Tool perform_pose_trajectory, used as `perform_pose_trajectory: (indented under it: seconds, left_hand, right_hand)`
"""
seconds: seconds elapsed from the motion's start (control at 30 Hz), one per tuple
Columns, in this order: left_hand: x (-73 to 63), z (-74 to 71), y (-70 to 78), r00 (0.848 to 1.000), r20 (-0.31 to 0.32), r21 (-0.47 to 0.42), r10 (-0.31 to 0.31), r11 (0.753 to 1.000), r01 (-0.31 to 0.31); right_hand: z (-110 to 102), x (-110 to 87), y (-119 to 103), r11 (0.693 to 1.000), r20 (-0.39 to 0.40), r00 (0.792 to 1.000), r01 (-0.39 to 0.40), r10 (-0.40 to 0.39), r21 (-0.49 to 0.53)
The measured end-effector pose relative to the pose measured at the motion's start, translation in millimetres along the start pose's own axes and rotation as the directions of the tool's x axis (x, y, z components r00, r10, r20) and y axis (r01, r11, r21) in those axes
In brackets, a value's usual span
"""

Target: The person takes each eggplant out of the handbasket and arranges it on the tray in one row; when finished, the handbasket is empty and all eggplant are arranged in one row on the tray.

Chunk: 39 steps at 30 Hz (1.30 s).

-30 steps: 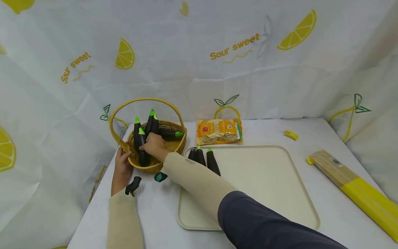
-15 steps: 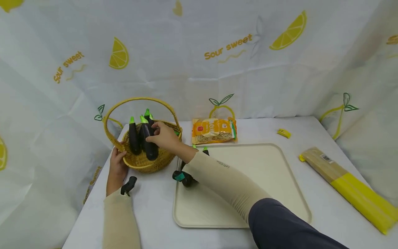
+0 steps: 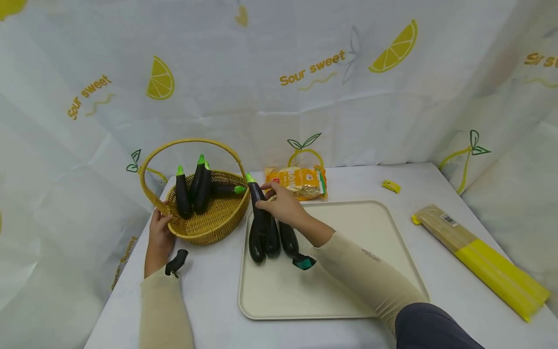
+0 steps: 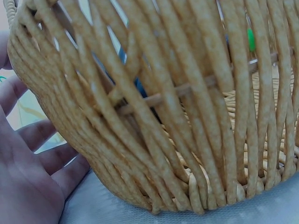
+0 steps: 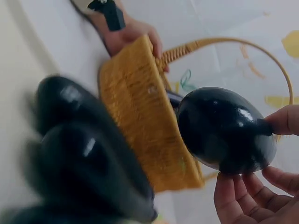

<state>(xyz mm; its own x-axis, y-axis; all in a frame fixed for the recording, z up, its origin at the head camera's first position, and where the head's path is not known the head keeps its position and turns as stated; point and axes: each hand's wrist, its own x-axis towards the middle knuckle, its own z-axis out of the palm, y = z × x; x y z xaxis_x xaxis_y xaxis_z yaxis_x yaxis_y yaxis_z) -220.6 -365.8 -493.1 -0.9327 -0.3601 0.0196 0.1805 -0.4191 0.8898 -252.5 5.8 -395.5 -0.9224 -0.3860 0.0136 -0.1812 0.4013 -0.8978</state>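
A wicker basket (image 3: 213,232) with an arched handle stands at the left, with several dark eggplants (image 3: 202,189) with green stems inside. My left hand (image 3: 160,232) holds its left rim beside the handle's base; in the left wrist view the fingers (image 4: 42,135) reach round the woven side. My right hand (image 3: 285,206) pinches another eggplant (image 3: 257,194) between thumb and fingers, above the left part of a cream tray (image 3: 348,291). Below it, several eggplants (image 3: 288,237) lie side by side on the tray. The right wrist view shows the held eggplant (image 5: 219,130) end-on.
An orange snack bag (image 3: 301,182) lies behind the tray. A small yellow packet (image 3: 391,186) is at the back right. Along the right side lies a long yellow and tan package (image 3: 479,259). A printed white curtain (image 3: 218,87) surrounds the table.
My right hand has lifted an eggplant out of the basket and carried it right, over the tray. The left hand has stayed at the basket's rim. The head view has shifted slightly.
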Motion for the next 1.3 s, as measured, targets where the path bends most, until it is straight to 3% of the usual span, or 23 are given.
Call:
perform_pose_trajectory:
  seconds: [0.3,0.47,0.67,0.87,1.3]
  left_hand:
    - [0.8,-0.8,-1.1,1.000,0.000,0.029,0.002,1.000,-0.002]
    - [1.3,-0.6,-1.8,0.999,0.017,0.007,0.033,0.999,-0.033]
    - [0.2,-0.3,-1.9,1.000,0.017,0.015,0.023,1.000,-0.024]
    - [0.1,0.0,-0.9,1.000,0.012,0.013,0.014,1.000,-0.014]
    - [1.0,-1.2,-2.0,1.000,-0.003,0.024,-0.002,1.000,0.002]
  right_hand:
    - [-38.4,-30.6,53.0,0.994,-0.073,0.991,-0.112,0.113,0.011]
    - [-44.0,-43.1,73.7,0.987,-0.081,0.983,-0.162,0.162,0.009]
    - [-42.4,-48.9,97.1,0.978,-0.081,0.976,-0.206,0.202,-0.043]
    - [-35.7,-52.2,101.8,0.970,-0.070,0.969,-0.239,0.236,-0.039]
    - [-33.2,-55.3,103.1,0.972,-0.070,0.976,-0.214,0.208,-0.095]
